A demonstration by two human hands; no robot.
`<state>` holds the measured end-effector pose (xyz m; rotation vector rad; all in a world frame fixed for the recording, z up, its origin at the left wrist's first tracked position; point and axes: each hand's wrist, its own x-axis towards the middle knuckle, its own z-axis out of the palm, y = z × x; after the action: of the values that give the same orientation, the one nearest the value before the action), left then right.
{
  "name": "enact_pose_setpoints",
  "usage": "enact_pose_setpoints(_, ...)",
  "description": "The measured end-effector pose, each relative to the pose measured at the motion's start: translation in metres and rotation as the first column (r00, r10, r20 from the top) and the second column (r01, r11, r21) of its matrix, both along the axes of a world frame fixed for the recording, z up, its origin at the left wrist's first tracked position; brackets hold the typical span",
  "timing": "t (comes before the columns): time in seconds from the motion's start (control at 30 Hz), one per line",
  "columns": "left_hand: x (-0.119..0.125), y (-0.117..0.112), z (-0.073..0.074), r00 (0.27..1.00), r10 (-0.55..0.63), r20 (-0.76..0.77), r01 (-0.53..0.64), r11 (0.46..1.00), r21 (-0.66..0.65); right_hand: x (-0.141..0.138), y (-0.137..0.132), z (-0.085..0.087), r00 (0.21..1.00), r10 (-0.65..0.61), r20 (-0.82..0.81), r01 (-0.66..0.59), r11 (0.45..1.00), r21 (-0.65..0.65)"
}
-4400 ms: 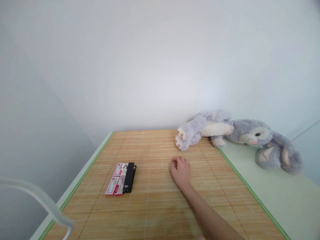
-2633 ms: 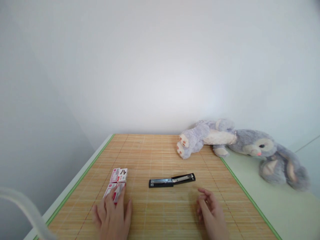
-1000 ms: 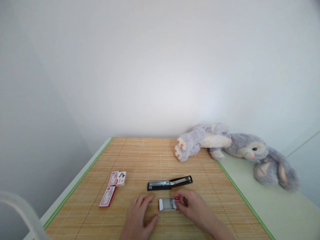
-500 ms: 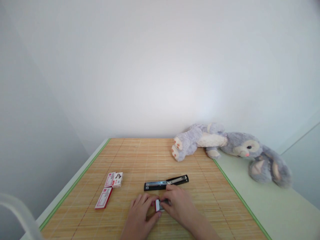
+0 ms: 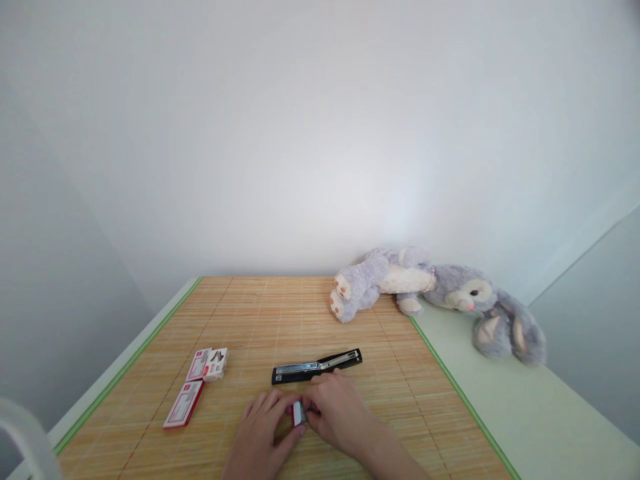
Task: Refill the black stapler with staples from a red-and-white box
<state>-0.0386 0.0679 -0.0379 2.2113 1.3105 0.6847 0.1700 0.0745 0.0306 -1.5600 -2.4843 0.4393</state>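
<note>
Your left hand (image 5: pixel 260 433) reaches in from the bottom of the frame, back upward and half open, its thumb and forefinger bent into a C with their tips on opposite sides of the small box (image 5: pixel 299 413), holding it by its left end. That box lies low in the middle of the frame, on the bamboo mat (image 5: pixel 280 313) covering the desk (image 5: pixel 535 407). Your right hand (image 5: pixel 340 410) comes in from the lower right, forearm slanting, fingers curled inward and thumb tucked close to them at the box's right end; you cannot tell whether they pinch anything, since the knuckles hide it. The opened stapler (image 5: pixel 317 367) lies just above your right hand, with three boxes (image 5: pixel 184 405) at lower left
</note>
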Motion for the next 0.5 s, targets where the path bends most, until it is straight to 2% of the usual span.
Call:
enact_pose_setpoints(0.1,-0.001,0.001,-0.002,1.0,-0.004,-0.017,0.004,1.0,0.002,0.008,-0.004,0.0,0.984,-0.128,-0.127,0.124,0.991,-0.043)
enact_pose_setpoints(0.2,-0.002,0.003,-0.005,1.0,0.004,-0.025,-0.003,1.0,0.017,0.021,-0.008,-0.001,0.931,-0.236,-0.279,0.227,0.972,-0.065)
enact_pose_setpoints(0.33,-0.002,0.003,-0.005,0.999,0.013,-0.033,-0.012,1.0,0.017,0.041,-0.015,-0.008,0.852,-0.31,-0.423,0.291,0.95,-0.11)
enact_pose_setpoints(0.5,-0.003,0.003,-0.005,0.998,0.003,-0.059,-0.004,1.0,-0.018,0.059,-0.021,-0.021,0.812,-0.356,-0.462,0.328,0.934,-0.142)
